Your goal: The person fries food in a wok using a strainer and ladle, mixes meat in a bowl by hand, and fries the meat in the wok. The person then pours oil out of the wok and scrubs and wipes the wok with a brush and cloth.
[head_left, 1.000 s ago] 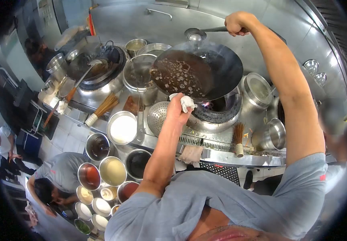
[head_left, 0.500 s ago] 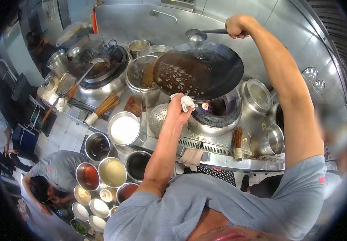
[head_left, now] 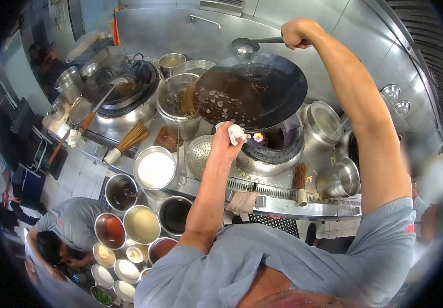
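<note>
My left hand (head_left: 227, 139) is closed around the near edge of a large black wok (head_left: 278, 97), with a folded white cloth (head_left: 237, 134) in the grip. The wok is raised off the burner (head_left: 272, 149) and tilted left. Brown, bubbling liquid (head_left: 225, 100) lies towards its left side, at the rim beside a wire strainer (head_left: 178, 95) resting on a metal pot (head_left: 180, 126). High at the back, my right hand (head_left: 297, 35) is wrapped around the handle of a ladle (head_left: 245, 46), its bowl just over the wok's far rim.
A small flame (head_left: 258, 137) shows at the burner. Another wok (head_left: 121, 84) stands at left. Bamboo brushes (head_left: 131, 138), a perforated skimmer (head_left: 199, 154) and several bowls of sauces (head_left: 142, 224) lie nearer. A co-worker (head_left: 70, 226) bends at lower left.
The whole view has shifted slightly left. The liquid seems to have drawn further to the wok's left side. Both hands keep their grips.
</note>
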A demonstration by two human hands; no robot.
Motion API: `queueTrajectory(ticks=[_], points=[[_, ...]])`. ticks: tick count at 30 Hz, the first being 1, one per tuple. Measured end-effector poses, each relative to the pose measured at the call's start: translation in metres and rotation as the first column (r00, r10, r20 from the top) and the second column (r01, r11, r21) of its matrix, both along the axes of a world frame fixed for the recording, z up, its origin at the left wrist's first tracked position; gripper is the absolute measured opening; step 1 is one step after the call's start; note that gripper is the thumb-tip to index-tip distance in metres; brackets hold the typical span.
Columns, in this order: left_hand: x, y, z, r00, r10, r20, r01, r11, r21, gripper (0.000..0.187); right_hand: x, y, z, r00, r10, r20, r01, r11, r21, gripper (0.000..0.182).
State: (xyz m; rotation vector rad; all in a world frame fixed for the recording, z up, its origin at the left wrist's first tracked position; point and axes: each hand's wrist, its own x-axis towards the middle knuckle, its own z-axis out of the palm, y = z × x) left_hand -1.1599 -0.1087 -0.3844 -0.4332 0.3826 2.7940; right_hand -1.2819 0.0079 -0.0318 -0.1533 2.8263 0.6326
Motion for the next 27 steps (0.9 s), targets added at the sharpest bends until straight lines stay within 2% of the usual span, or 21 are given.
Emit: queueTrajectory(ticks=[4, 7, 10, 13, 15, 25, 27], points=[[0.001, 0.001, 0.0, 1.0, 0.004, -0.009, -0.003, 0.999, 0.035, 0.03, 0.0, -0.002, 0.0, 0.999, 0.041, 0.024, -0.04, 0.999, -0.012, 0.014], [0.003, 0.001, 0.003, 1.0, 0.013, -0.01, -0.013, 1.0, -0.016, 0.03, 0.002, -0.006, -0.001, 1.0, 0.018, -0.009, -0.017, 0.999, 0.028, 0.022], [0.002, -0.001, 0.002, 0.999, -0.004, -0.034, 0.003, 1.0, -0.026, 0.028, 0.003, -0.011, -0.002, 0.999, 0.025, -0.027, -0.024, 0.999, 0.04, 0.021], [0.003, -0.002, 0.003, 0.999, 0.006, -0.05, -0.005, 1.0, 0.014, 0.026, 0.007, -0.015, 0.0, 0.999, 0.04, -0.025, -0.037, 0.996, 0.083, 0.02], [0.008, -0.005, 0.014, 1.0, -0.028, 0.005, 0.027, 0.995, 0.093, 0.02, 0.009, -0.016, 0.0, 0.999, 0.039, -0.035, -0.037, 0.998, 0.057, 0.018], [0.007, -0.005, 0.02, 0.999, -0.032, -0.033, 0.036, 0.989, 0.145, 0.019, 0.007, -0.021, 0.003, 0.995, 0.051, -0.082, -0.048, 0.998, 0.032, 0.014], [0.01, -0.005, 0.025, 1.0, 0.001, -0.011, 0.001, 0.992, 0.122, 0.019, 0.01, -0.024, 0.004, 0.994, 0.058, -0.089, -0.052, 0.996, 0.069, 0.013]])
